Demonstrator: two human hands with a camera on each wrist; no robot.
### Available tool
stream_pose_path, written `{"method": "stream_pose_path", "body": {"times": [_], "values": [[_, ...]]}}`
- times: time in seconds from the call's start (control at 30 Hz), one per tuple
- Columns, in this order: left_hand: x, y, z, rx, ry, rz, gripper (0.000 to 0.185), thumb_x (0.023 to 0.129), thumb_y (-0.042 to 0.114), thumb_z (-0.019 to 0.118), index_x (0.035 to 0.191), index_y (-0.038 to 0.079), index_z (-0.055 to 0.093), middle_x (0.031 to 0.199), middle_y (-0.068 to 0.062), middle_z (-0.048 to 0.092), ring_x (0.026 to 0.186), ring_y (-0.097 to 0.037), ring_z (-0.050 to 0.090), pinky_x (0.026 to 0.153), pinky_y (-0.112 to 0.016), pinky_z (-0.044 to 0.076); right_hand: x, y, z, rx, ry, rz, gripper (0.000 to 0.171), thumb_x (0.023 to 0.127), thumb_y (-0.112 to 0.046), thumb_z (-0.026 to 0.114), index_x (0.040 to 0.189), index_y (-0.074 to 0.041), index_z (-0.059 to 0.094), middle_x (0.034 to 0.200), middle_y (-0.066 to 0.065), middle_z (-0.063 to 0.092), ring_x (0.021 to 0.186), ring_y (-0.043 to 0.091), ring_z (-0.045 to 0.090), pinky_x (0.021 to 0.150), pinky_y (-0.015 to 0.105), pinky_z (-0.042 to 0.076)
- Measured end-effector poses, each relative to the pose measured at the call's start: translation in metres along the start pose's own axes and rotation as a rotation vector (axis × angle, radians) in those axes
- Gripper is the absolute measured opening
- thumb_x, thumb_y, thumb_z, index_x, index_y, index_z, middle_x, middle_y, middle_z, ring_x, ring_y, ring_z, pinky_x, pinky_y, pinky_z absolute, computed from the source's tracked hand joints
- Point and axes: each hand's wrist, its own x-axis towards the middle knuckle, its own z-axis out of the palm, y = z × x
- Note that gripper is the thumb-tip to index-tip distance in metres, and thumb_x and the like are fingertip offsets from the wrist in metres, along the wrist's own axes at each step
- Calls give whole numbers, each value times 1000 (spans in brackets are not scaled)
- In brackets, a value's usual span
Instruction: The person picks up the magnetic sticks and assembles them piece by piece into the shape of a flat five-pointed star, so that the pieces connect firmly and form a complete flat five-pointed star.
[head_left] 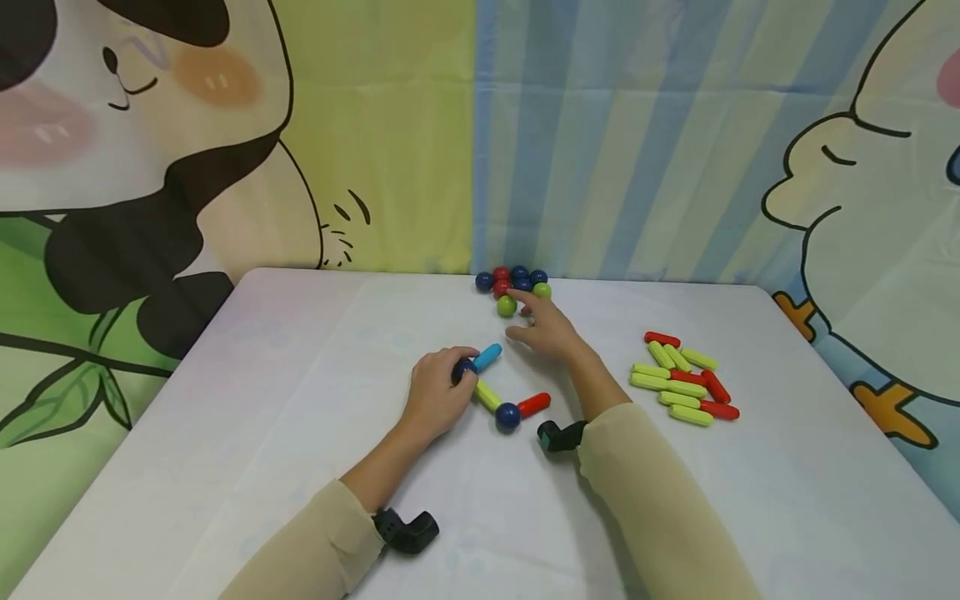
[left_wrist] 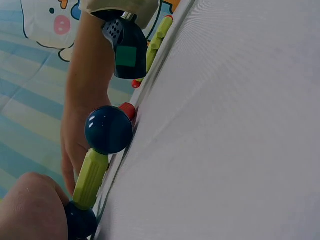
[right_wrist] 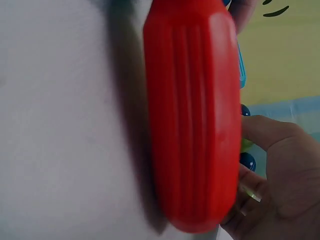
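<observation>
Near the middle of the head view, the left hand [head_left: 435, 396] curls its fingers round a dark blue ball [head_left: 462, 369], which its knuckles largely hide. From that ball a light blue stick [head_left: 488, 357] points toward the upper right, and a yellow-green stick [head_left: 487, 395] runs down to the lower right to a second blue ball [head_left: 507, 416]; a red stick [head_left: 534, 405] leads from there to the right, tilted slightly up. The right hand [head_left: 550, 329] hovers with relaxed, spread fingers beside a green ball [head_left: 506, 306], at the near edge of a cluster of balls [head_left: 513, 282] by the table's [head_left: 300, 400] far edge. Whether it touches the ball is unclear. The left wrist view shows the chain side-on: ball [left_wrist: 109, 129], yellow-green stick [left_wrist: 91, 178], and the gripped ball cut off at the bottom. The right wrist view is filled by the blurred red stick [right_wrist: 195, 115], with fingertips [right_wrist: 272, 135] behind. A pile of sticks [head_left: 682, 379] lies at right.
</observation>
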Motion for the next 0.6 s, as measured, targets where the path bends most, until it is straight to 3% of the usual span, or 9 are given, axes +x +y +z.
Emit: {"method": "stream_pose_path", "body": {"times": [0.1,0.33,0.6], "values": [[-1,0,-3,5,-2,-1,38,91,16,57,126,12,72,123,-9,74,117,-30,62,112,-52,39,4,-5,2,-21,-11,14,68,98,-27,68,159,-28,39,142,15,53,125,34,54,107,53,50],[-2,2,-2,1,-3,-9,38,91,16,57,126,12,71,124,-9,73,121,-30,61,114,-52,37,4,-1,4,22,76,33,44,98,-24,69,139,-17,57,132,15,62,120,34,57,108,51,48],[-1,2,-2,-2,-1,1,38,91,16,56,125,11,72,124,-9,74,120,-31,62,114,-53,37,-1,4,5,132,99,85,46,98,-32,70,139,-16,57,133,14,62,124,34,56,109,50,49]]}}
